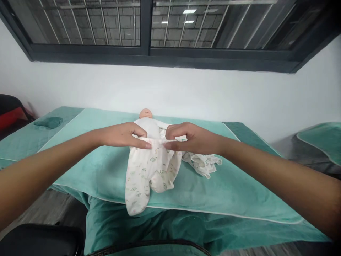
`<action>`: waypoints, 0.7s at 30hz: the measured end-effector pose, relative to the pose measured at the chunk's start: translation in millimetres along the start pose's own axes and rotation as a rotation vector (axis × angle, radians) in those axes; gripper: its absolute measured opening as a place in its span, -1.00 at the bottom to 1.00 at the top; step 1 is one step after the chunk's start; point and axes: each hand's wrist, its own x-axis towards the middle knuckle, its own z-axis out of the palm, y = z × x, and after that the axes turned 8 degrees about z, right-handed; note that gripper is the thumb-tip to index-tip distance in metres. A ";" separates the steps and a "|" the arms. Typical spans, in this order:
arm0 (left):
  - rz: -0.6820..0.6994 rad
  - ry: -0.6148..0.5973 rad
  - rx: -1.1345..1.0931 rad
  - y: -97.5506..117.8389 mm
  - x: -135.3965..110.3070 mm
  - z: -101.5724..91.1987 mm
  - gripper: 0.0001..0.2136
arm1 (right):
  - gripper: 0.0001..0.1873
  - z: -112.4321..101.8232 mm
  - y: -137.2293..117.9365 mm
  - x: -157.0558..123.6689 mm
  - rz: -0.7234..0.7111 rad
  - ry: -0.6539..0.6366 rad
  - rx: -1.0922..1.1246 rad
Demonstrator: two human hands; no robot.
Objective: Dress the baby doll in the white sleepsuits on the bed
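Note:
A baby doll (146, 114) lies on its back on a teal towel (106, 167), head toward the wall. It wears white printed footed trousers (149, 170) whose legs hang toward me over the towel's edge. My left hand (124, 134) pinches the left side of the trousers' waistband. On the right side, my right hand (190, 137) pinches the same waistband. Both hands are closed on the cloth at the doll's belly. A second white printed garment (204, 163) lies crumpled just right of the doll.
The towel covers a teal-draped table against a white wall under a dark-framed window. A small teal cloth (49, 122) lies at the far left. Another teal-covered surface (323, 138) stands at the right. A dark chair (10, 110) is at the left edge.

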 end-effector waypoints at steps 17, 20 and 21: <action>0.041 0.800 -0.039 18.3 26.4 12.7 -0.74 | -0.50 14.1 -7.3 27.4 0.102 0.425 0.135; 0.154 0.922 -0.117 19.8 32.3 17.8 -0.72 | -0.55 22.1 -21.6 45.2 0.068 0.572 0.167; 0.158 0.982 -0.140 15.5 33.3 22.8 -0.69 | -0.56 22.0 -22.0 52.6 0.060 0.618 0.180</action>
